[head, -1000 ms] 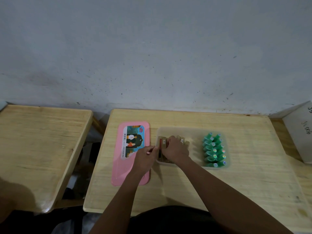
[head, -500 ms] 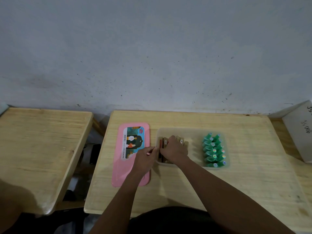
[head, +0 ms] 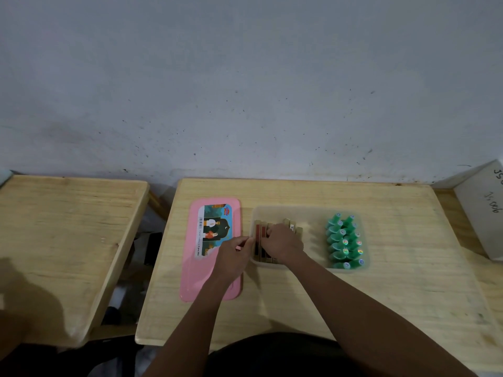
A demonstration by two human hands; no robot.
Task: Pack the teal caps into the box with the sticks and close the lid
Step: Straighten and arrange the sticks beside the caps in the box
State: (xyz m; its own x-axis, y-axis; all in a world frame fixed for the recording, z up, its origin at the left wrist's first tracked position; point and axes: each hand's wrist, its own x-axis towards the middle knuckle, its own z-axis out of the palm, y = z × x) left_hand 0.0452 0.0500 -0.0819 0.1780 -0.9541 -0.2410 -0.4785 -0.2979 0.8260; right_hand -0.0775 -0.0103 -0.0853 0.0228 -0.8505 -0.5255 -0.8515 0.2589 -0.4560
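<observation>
Right hand [head: 283,244] presses curled fingers onto the sticks [head: 261,240] at the box's [head: 313,213] left end; left hand [head: 234,254] pinches its left wall. Teal caps [head: 344,242] sit packed at the right end. Next, likely, the pink lid [head: 212,268] beside it goes on.

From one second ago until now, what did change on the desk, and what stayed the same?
Almost nothing changed. The right hand stays on the sticks in the clear box, its fingers shifting only slightly. The left hand stays at the box's left edge, over the pink lid. Nothing was taken or let go. The teal caps and the lid kept their places.
</observation>
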